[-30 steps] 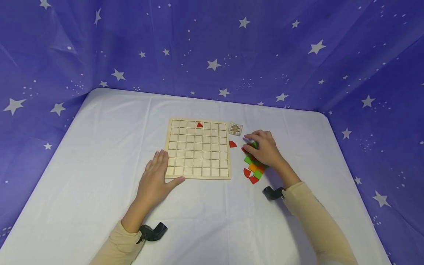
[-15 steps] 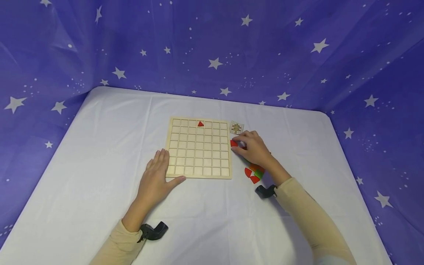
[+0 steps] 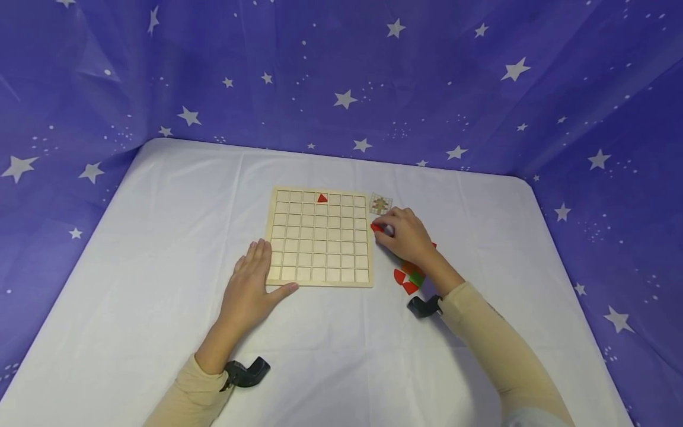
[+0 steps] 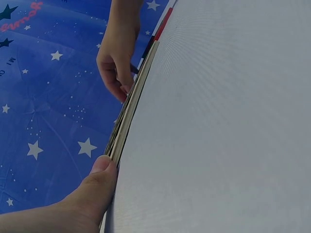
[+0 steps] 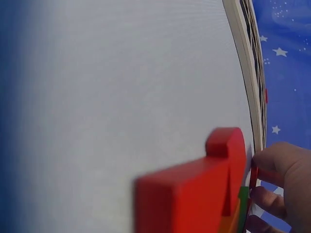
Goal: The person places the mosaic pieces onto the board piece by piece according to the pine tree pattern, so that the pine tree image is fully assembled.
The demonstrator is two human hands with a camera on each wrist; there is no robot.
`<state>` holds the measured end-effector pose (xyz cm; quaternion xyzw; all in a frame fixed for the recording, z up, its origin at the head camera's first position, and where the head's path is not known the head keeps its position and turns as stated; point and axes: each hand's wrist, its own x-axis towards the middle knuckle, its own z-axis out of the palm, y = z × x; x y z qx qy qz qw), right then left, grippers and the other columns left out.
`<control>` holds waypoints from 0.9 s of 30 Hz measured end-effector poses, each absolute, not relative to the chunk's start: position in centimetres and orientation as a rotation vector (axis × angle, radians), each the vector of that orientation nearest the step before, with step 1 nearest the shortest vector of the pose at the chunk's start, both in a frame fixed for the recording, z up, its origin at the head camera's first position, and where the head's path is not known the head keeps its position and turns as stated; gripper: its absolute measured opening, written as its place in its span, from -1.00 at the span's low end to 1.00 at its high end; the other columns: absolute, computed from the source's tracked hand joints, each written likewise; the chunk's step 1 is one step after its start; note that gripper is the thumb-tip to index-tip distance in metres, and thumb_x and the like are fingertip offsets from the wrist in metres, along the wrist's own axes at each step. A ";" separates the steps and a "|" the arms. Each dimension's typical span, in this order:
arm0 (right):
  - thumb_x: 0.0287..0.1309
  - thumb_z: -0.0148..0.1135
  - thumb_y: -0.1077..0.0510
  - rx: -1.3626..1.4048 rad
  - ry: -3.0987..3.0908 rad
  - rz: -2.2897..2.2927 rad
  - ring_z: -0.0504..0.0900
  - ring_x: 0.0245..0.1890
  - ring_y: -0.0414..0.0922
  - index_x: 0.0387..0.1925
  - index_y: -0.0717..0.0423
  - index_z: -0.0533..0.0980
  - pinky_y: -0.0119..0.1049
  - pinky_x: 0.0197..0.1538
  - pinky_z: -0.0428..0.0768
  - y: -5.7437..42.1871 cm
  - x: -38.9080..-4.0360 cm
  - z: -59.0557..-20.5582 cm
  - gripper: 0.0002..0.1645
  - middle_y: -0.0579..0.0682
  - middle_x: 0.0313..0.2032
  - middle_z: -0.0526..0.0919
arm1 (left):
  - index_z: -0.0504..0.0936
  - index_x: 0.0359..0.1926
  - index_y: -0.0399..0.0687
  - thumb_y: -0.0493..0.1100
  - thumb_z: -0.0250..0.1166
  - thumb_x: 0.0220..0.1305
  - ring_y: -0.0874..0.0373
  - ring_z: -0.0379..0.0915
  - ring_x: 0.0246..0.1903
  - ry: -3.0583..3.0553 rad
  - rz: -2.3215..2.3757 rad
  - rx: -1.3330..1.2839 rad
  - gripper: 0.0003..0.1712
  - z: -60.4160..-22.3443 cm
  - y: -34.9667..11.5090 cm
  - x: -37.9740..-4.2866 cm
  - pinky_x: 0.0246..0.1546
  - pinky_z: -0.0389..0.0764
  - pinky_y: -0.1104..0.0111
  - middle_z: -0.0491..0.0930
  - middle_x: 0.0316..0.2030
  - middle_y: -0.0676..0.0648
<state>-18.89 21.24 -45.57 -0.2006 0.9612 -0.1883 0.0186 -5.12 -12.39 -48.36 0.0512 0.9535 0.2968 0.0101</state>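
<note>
A light wooden grid board (image 3: 320,284) lies on the white cloth with a red triangle piece (image 3: 322,198) in its top row. My left hand (image 3: 246,293) rests against the board's left side, fingers straight, the thumb along the near edge. At the board's right edge, my right hand (image 3: 405,237) pinches a red quarter-circle piece (image 3: 376,228) between thumb and fingers. The right wrist view shows the thumb pressed on this red piece (image 5: 253,177) close to the board's side. Part of the piece is hidden behind the fingers.
Beneath the right wrist lie several loose pieces: red quarter-circles (image 3: 399,276), a green square (image 3: 417,279) and an orange one (image 3: 408,268), partly covered by the hand. A small pattern card (image 3: 380,204) sits at the board's upper right corner. Starry blue fabric (image 3: 341,71) surrounds the table.
My right hand has moved left from the loose pile to the red quarter-circle beside the board and taken hold of it. The left hand has stayed in place.
</note>
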 end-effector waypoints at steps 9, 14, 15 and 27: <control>0.22 0.26 0.01 -0.557 2.943 -0.615 0.43 0.07 0.02 0.20 -0.09 0.57 -0.04 0.11 0.48 21.9 -19.0 -45.8 -0.51 0.01 0.10 0.57 | -0.07 0.55 -0.29 0.43 0.30 0.13 -0.15 -0.26 0.57 2.976 0.918 0.156 0.29 -48.5 -12.4 -5.1 0.54 -0.12 -0.07 -0.11 0.56 -0.24; 0.20 0.34 -0.18 -0.489 2.975 -0.585 0.43 0.10 0.05 0.16 -0.02 0.59 0.01 0.17 0.45 21.9 -19.1 -45.8 -0.43 0.04 0.08 0.59 | -0.09 0.55 -0.28 0.44 0.29 0.13 -0.15 -0.27 0.58 2.971 0.916 0.161 0.31 -48.4 -12.5 -5.2 0.54 -0.13 -0.08 -0.13 0.57 -0.24; 0.18 0.35 -0.19 -0.485 2.979 -0.586 0.43 0.10 0.06 0.14 -0.01 0.60 0.02 0.18 0.44 21.9 -19.1 -45.8 -0.43 0.04 0.06 0.60 | -0.09 0.55 -0.29 0.44 0.29 0.13 -0.15 -0.27 0.58 2.970 0.916 0.162 0.31 -48.4 -12.4 -5.2 0.54 -0.13 -0.08 -0.13 0.57 -0.24; 0.18 0.39 -0.11 -0.523 2.918 -0.736 0.45 -0.06 -0.04 -0.04 0.01 0.65 -0.12 0.04 0.49 22.3 -19.3 -46.2 -0.60 -0.02 -0.08 0.65 | -0.08 0.54 -0.31 0.41 0.32 0.12 -0.16 -0.27 0.57 2.973 0.919 0.162 0.30 -48.3 -12.5 -5.1 0.54 -0.13 -0.09 -0.12 0.56 -0.26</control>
